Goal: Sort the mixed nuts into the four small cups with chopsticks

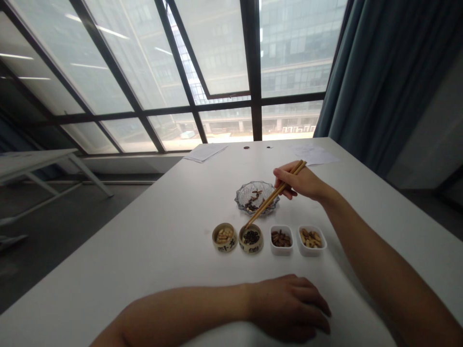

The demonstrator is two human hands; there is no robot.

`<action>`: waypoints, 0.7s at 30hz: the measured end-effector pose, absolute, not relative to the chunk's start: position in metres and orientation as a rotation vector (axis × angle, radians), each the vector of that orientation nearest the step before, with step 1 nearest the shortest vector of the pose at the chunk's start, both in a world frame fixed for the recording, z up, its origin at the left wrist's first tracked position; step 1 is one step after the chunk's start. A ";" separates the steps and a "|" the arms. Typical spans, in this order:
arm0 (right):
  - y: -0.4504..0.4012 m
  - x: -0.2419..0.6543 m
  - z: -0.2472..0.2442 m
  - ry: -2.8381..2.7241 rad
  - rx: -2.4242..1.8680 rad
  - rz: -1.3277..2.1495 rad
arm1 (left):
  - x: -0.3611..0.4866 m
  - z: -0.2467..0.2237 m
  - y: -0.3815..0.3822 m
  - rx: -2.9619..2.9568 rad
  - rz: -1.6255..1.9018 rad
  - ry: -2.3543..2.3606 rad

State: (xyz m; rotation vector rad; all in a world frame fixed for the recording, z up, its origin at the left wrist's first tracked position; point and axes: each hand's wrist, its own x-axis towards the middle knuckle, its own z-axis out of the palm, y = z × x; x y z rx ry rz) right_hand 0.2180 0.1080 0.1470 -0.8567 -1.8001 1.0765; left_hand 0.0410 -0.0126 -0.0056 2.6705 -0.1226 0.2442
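My right hand [292,179] is closed around a pair of wooden chopsticks [273,194]. Their tips reach down to the far rim of a round beige bowl [253,248] of dark seeds [251,236]. Whether the tips pinch anything is too small to tell. Behind the chopsticks stands a scalloped glass bowl [239,201] with mixed brown and dark pieces. Left of the seeds, a second round bowl [216,232] contains pale peanuts [224,235]. My left hand [291,308] lies flat on the table, fingers stretched out, holding nothing.
Two white square tubs stand right of the round bowls: one [281,250] with dark brown elongated pieces, the other [313,251] with tan nuts. Papers [205,153] lie at the white table's [173,231] far left, with more sheets [315,155] at the far right. Windows and a curtain [372,86] are beyond.
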 end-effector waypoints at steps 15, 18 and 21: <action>0.110 0.222 0.148 -1.902 -0.956 1.172 | 0.041 -0.005 -0.012 2.665 0.282 -0.138; 0.110 0.225 0.148 -1.921 -0.969 1.189 | 0.041 -0.006 -0.013 2.669 0.267 -0.131; 0.111 0.228 0.148 -1.898 -0.942 1.170 | 0.041 -0.007 -0.013 2.674 0.253 -0.122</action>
